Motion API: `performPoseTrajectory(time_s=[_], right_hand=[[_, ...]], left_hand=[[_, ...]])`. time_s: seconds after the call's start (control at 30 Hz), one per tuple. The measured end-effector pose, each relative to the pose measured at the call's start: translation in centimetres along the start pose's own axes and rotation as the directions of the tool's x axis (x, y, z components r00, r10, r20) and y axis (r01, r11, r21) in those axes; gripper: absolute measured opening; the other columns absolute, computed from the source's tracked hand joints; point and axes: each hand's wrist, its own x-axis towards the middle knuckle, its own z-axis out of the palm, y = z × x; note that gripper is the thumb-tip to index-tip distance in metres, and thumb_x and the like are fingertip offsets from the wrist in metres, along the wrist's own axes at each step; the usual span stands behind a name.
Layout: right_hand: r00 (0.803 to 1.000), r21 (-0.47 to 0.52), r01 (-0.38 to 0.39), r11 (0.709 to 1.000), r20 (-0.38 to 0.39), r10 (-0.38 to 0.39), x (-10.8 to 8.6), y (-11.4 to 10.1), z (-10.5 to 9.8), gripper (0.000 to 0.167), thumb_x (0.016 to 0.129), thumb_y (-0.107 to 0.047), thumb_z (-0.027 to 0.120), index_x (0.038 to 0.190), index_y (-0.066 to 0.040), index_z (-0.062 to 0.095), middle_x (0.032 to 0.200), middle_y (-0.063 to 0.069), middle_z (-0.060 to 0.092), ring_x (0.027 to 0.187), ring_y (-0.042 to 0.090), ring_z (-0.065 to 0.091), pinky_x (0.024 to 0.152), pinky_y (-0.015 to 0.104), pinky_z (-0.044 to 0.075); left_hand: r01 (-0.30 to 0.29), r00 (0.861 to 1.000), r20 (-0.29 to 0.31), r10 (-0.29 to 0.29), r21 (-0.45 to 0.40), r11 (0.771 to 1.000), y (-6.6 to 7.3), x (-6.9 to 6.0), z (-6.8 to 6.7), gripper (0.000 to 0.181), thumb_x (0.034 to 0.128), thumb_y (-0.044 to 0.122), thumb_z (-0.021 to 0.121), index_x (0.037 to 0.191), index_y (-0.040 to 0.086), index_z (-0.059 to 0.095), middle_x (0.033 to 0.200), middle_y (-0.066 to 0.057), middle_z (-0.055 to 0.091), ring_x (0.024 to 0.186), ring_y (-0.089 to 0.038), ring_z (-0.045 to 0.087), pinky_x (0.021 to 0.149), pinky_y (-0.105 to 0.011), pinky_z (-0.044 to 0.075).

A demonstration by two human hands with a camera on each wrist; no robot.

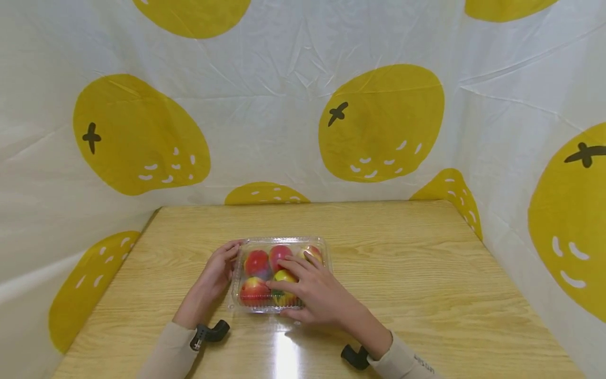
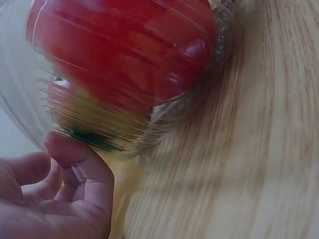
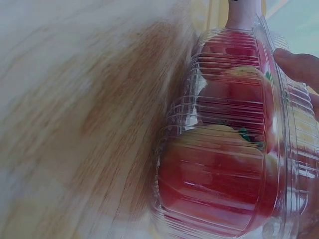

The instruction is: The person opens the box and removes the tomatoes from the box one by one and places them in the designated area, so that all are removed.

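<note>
One wooden table (image 1: pixel 426 295) bears one box (image 1: pixel 258 309) of five visible fruits (image 1: pixel 254 291), right grip (image 1: pixel 314 289) released atop, left grip (image 1: pixel 216 271) unclear.

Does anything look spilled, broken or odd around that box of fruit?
Nothing stands out. The clear box sits on the table, the fruit inside, the left hand at its side and the right hand over its top. I see no spill.

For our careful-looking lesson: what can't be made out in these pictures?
- Head view: near right corner of the clear box, hidden by the right hand.
- Head view: sleeve lettering, too small to read.
- Left wrist view: the top of the red fruit, cut off by the picture's edge.
</note>
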Motion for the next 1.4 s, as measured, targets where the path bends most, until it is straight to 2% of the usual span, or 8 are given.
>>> performPoseTrajectory(time_s=[0.17, 0.37, 0.63, 0.83, 0.97, 1.13, 1.23, 1.4], right_hand=[[1.0, -0.005, -0.009, 1.0, 0.004, 0.009, 0.0, 0.0, 0.1, 0.057, 0.09, -0.06, 0.07, 0.143, -0.043, 0.059, 0.157, 0.006, 0.051, 0.148, 0.028, 0.044, 0.121, 0.061, 0.035], [1.0, 0.01, -0.018, 1.0, 0.003, 0.018, -0.1, -0.1, 0.0, 0.057, 0.09, -0.06, 0.07, 0.143, -0.042, 0.059, 0.157, 0.007, 0.051, 0.148, 0.029, 0.044, 0.122, 0.061, 0.034], [1.0, 0.017, -0.021, 1.0, 0.008, 0.021, 0.0, -0.1, 0.1, 0.058, 0.09, -0.058, 0.071, 0.143, -0.041, 0.059, 0.158, 0.008, 0.05, 0.148, 0.031, 0.044, 0.12, 0.063, 0.035], [1.0, 0.01, -0.009, 1.0, -0.012, 0.009, 0.0, 0.0, 0.2, 0.057, 0.089, -0.059, 0.073, 0.142, -0.04, 0.061, 0.156, 0.008, 0.052, 0.146, 0.032, 0.046, 0.119, 0.063, 0.037], [1.0, 0.007, -0.002, 1.0, -0.029, 0.002, 0.0, 0.1, 0.3, 0.058, 0.088, -0.059, 0.073, 0.141, -0.04, 0.062, 0.155, 0.009, 0.052, 0.146, 0.032, 0.046, 0.118, 0.063, 0.038], [0.999, 0.011, -0.022, 1.0, -0.031, 0.022, 0.1, 0.2, 0.2, 0.056, 0.088, -0.059, 0.073, 0.14, -0.04, 0.062, 0.154, 0.009, 0.054, 0.145, 0.031, 0.048, 0.118, 0.063, 0.038], [0.999, 0.002, -0.031, 1.0, -0.026, 0.031, 0.1, 0.2, 0.2, 0.055, 0.089, -0.059, 0.072, 0.14, -0.041, 0.062, 0.154, 0.009, 0.054, 0.145, 0.03, 0.048, 0.119, 0.063, 0.038], [0.999, -0.007, -0.03, 1.0, -0.015, 0.03, 0.1, 0.2, 0.3, 0.055, 0.09, -0.06, 0.071, 0.141, -0.042, 0.061, 0.155, 0.009, 0.053, 0.146, 0.03, 0.047, 0.119, 0.062, 0.038]], left_hand=[[0.001, 0.999, 0.033, -0.001, -0.007, 1.0, -0.2, -0.1, -0.3, 0.023, 0.1115, 0.022, 0.043, 0.128, 0.016, 0.059, 0.089, 0.011, 0.064, 0.074, -0.005, 0.058, 0.062, -0.018, 0.048], [0.01, 0.984, 0.178, -0.012, 0.009, 1.0, -0.2, -0.6, -1.7, 0.027, 0.1106, 0.023, 0.047, 0.136, 0.015, 0.052, 0.1, 0.007, 0.069, 0.082, -0.007, 0.064, 0.066, -0.019, 0.055], [0.052, 0.924, 0.377, -0.057, 0.024, 0.998, 0.4, -1.5, -3.4, 0.029, 0.1104, 0.013, 0.044, 0.139, 0.01, 0.044, 0.118, 0.0, 0.069, 0.104, -0.017, 0.068, 0.085, -0.03, 0.061], [0.034, 0.881, 0.471, -0.05, 0.043, 0.998, 0.5, -1.6, -4.3, 0.032, 0.1071, 0.001, 0.042, 0.136, 0.012, 0.045, 0.119, -0.002, 0.068, 0.104, -0.016, 0.069, 0.086, -0.035, 0.061], [0.027, 0.829, 0.559, -0.036, 0.024, 0.999, 0.3, -1.4, -4.9, 0.04, 0.1015, -0.01, 0.041, 0.135, 0.011, 0.045, 0.117, -0.003, 0.071, 0.101, -0.016, 0.072, 0.082, -0.036, 0.063], [0.051, 0.721, 0.689, -0.076, 0.057, 0.997, 0.1, -1.3, -5.5, 0.039, 0.0967, -0.011, 0.048, 0.13, 0.009, 0.048, 0.113, -0.004, 0.074, 0.095, -0.017, 0.073, 0.076, -0.039, 0.065], [0.054, 0.668, 0.737, -0.103, 0.09, 0.995, -0.1, -1.3, -5.8, 0.042, 0.0952, -0.009, 0.053, 0.132, 0.009, 0.048, 0.11, -0.004, 0.075, 0.091, -0.016, 0.074, 0.074, -0.039, 0.065], [0.081, 0.617, 0.772, -0.154, 0.132, 0.988, -0.4, -1.3, -6.1, 0.058, 0.0921, -0.008, 0.058, 0.147, 0.009, 0.045, 0.107, -0.005, 0.076, 0.087, -0.019, 0.077, 0.074, -0.04, 0.065]])
